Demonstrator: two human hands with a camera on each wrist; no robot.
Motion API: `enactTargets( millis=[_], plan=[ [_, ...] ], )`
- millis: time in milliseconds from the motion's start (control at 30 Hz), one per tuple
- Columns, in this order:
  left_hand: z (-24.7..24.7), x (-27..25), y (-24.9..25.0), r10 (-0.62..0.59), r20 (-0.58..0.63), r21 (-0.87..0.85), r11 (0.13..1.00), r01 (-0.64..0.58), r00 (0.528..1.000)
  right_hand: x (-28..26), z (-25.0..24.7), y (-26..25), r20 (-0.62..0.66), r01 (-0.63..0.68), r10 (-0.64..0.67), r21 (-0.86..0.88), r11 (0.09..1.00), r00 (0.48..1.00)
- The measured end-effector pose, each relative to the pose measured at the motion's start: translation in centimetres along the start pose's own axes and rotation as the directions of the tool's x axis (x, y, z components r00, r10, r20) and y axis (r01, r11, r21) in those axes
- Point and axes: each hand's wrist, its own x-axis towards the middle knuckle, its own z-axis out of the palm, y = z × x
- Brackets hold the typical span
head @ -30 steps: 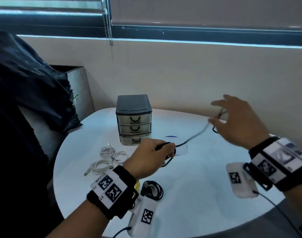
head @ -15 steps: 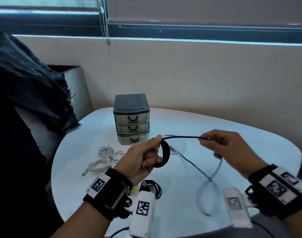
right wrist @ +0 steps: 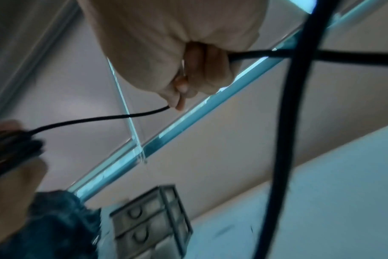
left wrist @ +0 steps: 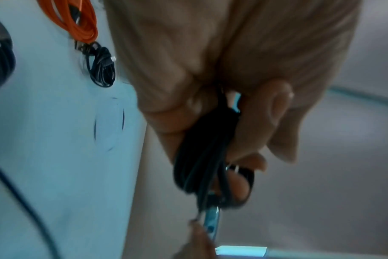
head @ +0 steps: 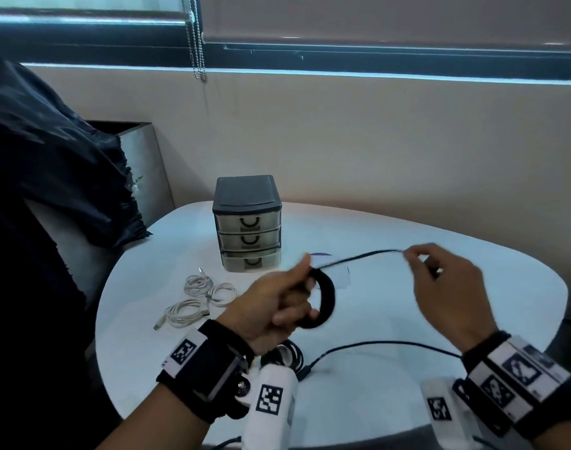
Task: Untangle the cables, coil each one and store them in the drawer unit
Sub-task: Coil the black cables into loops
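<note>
My left hand grips a coil of black cable above the white table; the left wrist view shows the loops between thumb and fingers. From the coil a taut strand runs right to my right hand, which pinches it; the right wrist view shows that pinch. The cable's loose tail curves over the table to a plug near my left wrist. The grey three-drawer unit stands behind, all drawers closed.
Two white coiled cables lie left of my left hand. Another black coil sits under my left wrist, and an orange coil shows in the left wrist view. A dark cloth hangs at the left.
My right hand swung in from far right, drew the strand along and now holds it taut level with the coil. The coil in my left hand has grown thicker. The loose tail has shortened.
</note>
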Motion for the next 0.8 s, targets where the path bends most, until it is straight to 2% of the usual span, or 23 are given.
enactTargets(
  millis=[67,133,200,267,400,467,533,600,700,733,800],
  plan=[
    [0.6,-0.4,-1.0,-0.096,0.053,0.255,0.964,0.079,0.994,1.4,-0.4,-1.0,-0.129,-0.015,0.025,0.072,0.997,0.991],
    [0.9,-0.6,-1.8,-0.188,0.100,0.367,0.920,0.140,0.977,2.1,-0.4,-2.0,-0.178,0.015,0.004,0.110,0.994,0.984],
    [0.7,-0.7,-1.8,-0.220,0.153,0.358,0.921,0.153,0.963,2.2,-0.2,-2.2,-0.169,0.009,0.009,0.108,0.994,0.986],
    [0.3,-0.8,-1.5,-0.192,0.191,0.325,0.938,0.123,0.963,2.0,0.1,-1.6,-0.122,-0.024,0.032,0.069,0.997,0.992],
    [0.2,-1.1,-0.8,-0.084,0.161,0.291,0.956,0.034,0.983,0.0,1.3,0.4,0.108,-0.044,0.059,-0.135,0.990,0.992],
    [0.1,-1.2,-0.6,-0.088,0.157,0.267,0.963,0.043,0.984,-0.7,1.6,0.8,0.095,-0.076,0.088,-0.125,0.989,0.992],
    [-0.3,-1.1,-0.8,-0.106,0.192,0.293,0.955,0.046,0.976,-0.3,1.2,0.5,0.018,-0.093,0.094,-0.038,0.995,0.995],
    [-0.6,-1.1,-1.5,-0.132,0.179,0.458,0.888,0.036,0.975,0.4,0.6,-0.5,-0.067,-0.050,0.054,0.066,0.997,0.996],
    [-0.2,-1.0,-3.3,-0.159,0.132,0.720,0.694,0.016,0.978,0.6,0.1,-3.1,-0.159,0.124,-0.097,0.169,0.978,0.983],
    [0.1,-1.0,-3.9,-0.169,0.136,0.749,0.662,0.010,0.976,0.6,0.0,-3.9,-0.172,0.172,-0.140,0.185,0.968,0.975],
    [0.3,-1.1,-4.4,-0.163,0.168,0.734,0.679,-0.013,0.972,0.9,0.0,-4.4,-0.184,0.183,-0.147,0.195,0.964,0.972]
  ],
)
